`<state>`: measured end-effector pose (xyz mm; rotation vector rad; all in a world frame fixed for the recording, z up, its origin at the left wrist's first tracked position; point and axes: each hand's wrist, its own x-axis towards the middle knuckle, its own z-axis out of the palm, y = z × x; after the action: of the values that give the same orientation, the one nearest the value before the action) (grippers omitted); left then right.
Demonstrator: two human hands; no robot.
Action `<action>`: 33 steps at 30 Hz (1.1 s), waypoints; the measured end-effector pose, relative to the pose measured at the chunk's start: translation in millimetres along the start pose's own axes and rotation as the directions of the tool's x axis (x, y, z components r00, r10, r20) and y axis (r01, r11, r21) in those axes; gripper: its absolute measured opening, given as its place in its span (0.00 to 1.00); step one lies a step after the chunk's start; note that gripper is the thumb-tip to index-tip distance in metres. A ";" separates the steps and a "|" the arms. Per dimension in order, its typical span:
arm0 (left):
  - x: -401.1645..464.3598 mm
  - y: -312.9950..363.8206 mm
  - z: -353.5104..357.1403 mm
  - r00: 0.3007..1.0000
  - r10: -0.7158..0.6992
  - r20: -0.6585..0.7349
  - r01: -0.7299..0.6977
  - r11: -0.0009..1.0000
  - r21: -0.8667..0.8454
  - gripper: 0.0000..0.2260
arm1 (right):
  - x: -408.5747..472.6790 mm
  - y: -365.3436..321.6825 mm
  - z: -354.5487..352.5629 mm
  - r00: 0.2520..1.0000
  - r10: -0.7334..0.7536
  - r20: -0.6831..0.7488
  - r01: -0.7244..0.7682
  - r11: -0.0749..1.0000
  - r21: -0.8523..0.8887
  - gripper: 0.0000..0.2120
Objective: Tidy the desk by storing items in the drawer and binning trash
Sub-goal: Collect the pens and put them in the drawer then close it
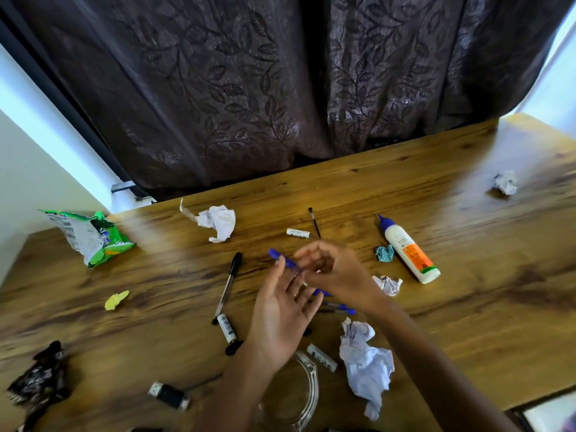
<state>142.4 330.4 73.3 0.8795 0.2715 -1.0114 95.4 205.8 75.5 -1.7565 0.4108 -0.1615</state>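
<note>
My right hand (333,269) hovers over the middle of the wooden desk (467,307), fingers curled round a blue pen (282,258) whose capped end sticks out to the upper left. My left hand (280,319) lies palm up just under it, fingers straight, fingertips touching the pen. Both hands are blurred by motion. More blue pens (339,307) lie on the desk beneath my right wrist. A black pen (228,285), a thin refill (314,222), three batteries (298,233) (227,328) (322,357) and a glue bottle (408,254) lie around.
Crumpled papers (218,222) (505,182) (388,285) (364,363), a teal scrap (385,253), a yellow scrap (117,300), a green snack packet (92,236) and a black wrapper (40,378) litter the desk. A USB drive (170,395) and glass bowl (299,394) sit near the front edge. Dark curtains hang behind.
</note>
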 end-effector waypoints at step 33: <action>3.6 4.4 -38.0 1.000 -0.020 0.023 0.025 0.971 -0.239 0.16 | -19.9 29.4 -26.5 0.995 -0.011 -0.103 -0.055 0.788 -0.613 0.12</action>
<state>154.9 357.6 49.2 0.6482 0.3788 -0.9848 62.8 183.5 55.4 -2.3994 0.6057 -0.1034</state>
